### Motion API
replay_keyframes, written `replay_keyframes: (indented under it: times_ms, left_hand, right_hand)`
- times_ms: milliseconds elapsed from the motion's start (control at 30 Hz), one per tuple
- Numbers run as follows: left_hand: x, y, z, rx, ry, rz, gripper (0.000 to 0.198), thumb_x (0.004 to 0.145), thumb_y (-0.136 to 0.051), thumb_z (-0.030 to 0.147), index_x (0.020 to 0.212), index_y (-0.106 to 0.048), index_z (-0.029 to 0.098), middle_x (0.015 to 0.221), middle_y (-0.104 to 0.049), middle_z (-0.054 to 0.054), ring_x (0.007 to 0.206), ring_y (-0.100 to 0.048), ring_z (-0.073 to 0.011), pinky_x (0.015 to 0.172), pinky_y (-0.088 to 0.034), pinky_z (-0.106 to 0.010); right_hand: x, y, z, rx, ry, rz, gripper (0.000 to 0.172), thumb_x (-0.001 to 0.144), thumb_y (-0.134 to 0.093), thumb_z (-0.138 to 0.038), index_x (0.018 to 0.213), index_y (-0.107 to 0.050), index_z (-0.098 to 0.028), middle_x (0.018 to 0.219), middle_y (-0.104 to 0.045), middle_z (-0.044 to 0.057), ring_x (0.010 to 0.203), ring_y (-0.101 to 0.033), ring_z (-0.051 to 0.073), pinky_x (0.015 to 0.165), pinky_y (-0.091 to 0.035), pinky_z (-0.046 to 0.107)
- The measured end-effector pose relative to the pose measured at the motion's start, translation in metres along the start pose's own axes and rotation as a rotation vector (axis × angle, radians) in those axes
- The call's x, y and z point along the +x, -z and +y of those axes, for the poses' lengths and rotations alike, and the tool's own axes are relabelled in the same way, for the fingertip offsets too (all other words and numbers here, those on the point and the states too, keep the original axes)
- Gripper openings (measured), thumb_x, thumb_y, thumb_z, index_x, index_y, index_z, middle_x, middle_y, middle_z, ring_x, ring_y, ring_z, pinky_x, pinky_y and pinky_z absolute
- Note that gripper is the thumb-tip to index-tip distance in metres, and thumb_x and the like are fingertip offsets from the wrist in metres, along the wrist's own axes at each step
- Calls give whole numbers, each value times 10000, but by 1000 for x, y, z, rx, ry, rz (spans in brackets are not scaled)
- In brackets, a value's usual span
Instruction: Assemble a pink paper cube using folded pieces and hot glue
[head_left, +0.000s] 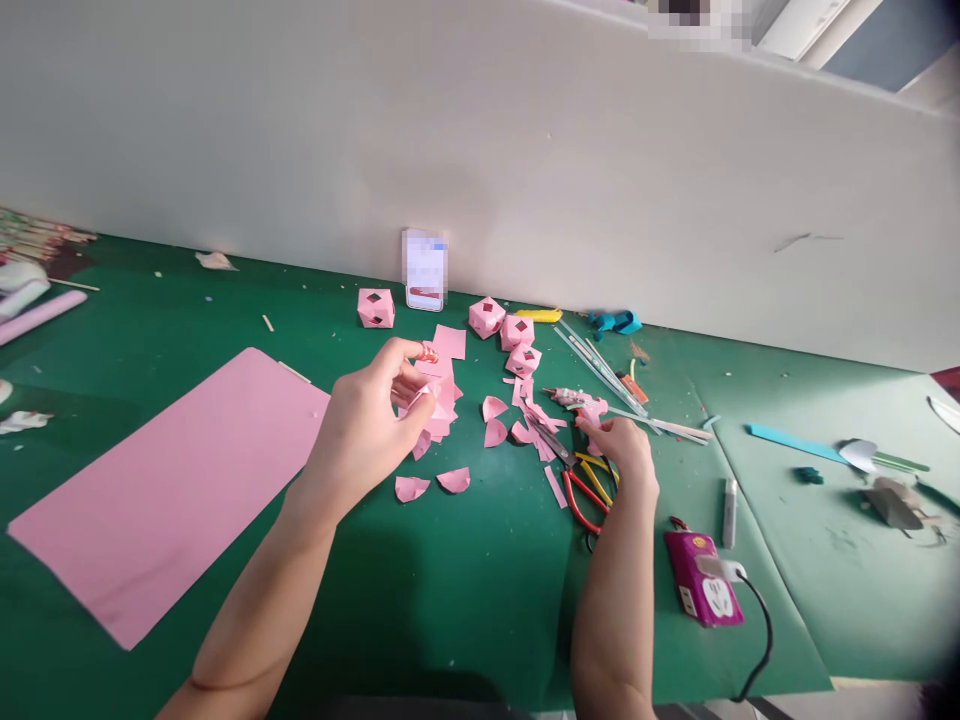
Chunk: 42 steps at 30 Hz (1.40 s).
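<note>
My left hand (375, 415) is raised over the middle of the table, its fingers and thumb pinched on a small pink paper piece (427, 393) that is mostly hidden by them. My right hand (624, 447) is closed on the handle of a pink hot glue gun (589, 402), whose nozzle points left. Below the left hand lie pink paper squares (450, 342) in a loose pile. Several curved pink paper pieces, such as one cutout (454, 481), are scattered around. Scissors with red handles (581, 500) lie beside the right forearm, among pink paper strips (553, 487).
Several folded pink paper balls (375, 308) stand along the back near a propped phone (425, 270). A large pink sheet (172, 500) covers the left. Clear glue sticks (600, 365) and a yellow cutter (538, 315) lie back right; a purple power strip (701, 580) with a cable sits front right.
</note>
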<state>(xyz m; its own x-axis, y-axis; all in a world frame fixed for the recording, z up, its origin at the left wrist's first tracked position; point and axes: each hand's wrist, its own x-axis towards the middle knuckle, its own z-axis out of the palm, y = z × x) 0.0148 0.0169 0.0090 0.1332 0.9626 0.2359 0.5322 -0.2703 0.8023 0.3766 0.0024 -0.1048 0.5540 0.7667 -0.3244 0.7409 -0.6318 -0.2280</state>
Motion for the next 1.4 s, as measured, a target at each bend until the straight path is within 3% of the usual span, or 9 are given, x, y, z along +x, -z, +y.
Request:
replay_keyframes:
  times_ms: [167, 367, 533, 700, 833, 967, 1167, 1400]
  left_hand:
    - [4, -4, -3, -6, -16, 12, 235, 881, -645, 198, 1110, -624, 246, 851, -772, 9, 805, -761, -184, 733, -632, -302]
    - [10, -10, -14, -26, 8, -6, 239, 889, -645, 211, 1124, -616, 243, 863, -763, 2, 829, -766, -189, 716, -623, -290]
    - [14, -15, -21, -72, 0, -34, 212, 891, -645, 210, 1097, -606, 239, 854, -746, 13, 804, -752, -171, 720, -609, -281]
    - [14, -15, -21, -92, 9, -22, 233, 888, -635, 183, 1112, -603, 240, 853, -742, 23, 807, -749, -157, 721, -602, -264]
    - [14, -11, -20, -71, 29, 29, 271, 851, -660, 159, 1104, -606, 240, 839, -735, 22, 792, -738, -162, 698, -599, -267]
    - [13, -9, -20, -57, 19, 51, 293, 837, -654, 139, 1106, -606, 243, 814, -719, 29, 764, -727, -156, 688, -595, -265]
    - [12, -9, -19, -41, -3, 55, 300, 845, -643, 151, 1126, -595, 244, 824, -722, 25, 791, -743, -168, 686, -596, -272]
    - [9, -12, -14, -51, 1, 11, 270, 866, -625, 147, 1115, -588, 244, 806, -735, 36, 782, -747, -163, 698, -593, -273]
  right_hand:
    - [1, -5, -5, 29, -21, 8, 413, 812, -685, -625, 690, -573, -247, 640, -706, 79, 751, -673, 281, 648, -425, 328]
    - [-5, 1, -14, 106, -43, 52, 290, 765, -687, -481, 831, -617, -207, 729, -710, 99, 759, -677, 288, 666, -448, 338]
    - [-34, 21, -28, 210, -5, 154, 442, 769, -648, -516, 1073, -580, -202, 913, -728, 79, 831, -666, 252, 698, -458, 318]
    - [-79, 36, -59, 395, 200, 334, 396, 753, -698, -584, 903, -551, -249, 636, -573, -42, 590, -483, 170, 600, -382, 291]
    - [-107, 34, -80, 445, 324, 458, 402, 780, -698, -550, 757, -410, -270, 552, -441, -85, 531, -343, 132, 539, -323, 268]
    - [-123, 21, -97, 442, 424, 529, 348, 803, -667, -458, 775, -367, -283, 539, -454, -91, 486, -380, 137, 533, -351, 271]
    - [-124, 4, -108, 439, 491, 547, 342, 828, -623, -468, 798, -333, -290, 529, -446, -88, 468, -437, 154, 527, -378, 276]
    - [-123, 5, -107, 432, 501, 529, 341, 852, -599, -480, 786, -324, -289, 524, -440, -75, 475, -454, 162, 515, -346, 275]
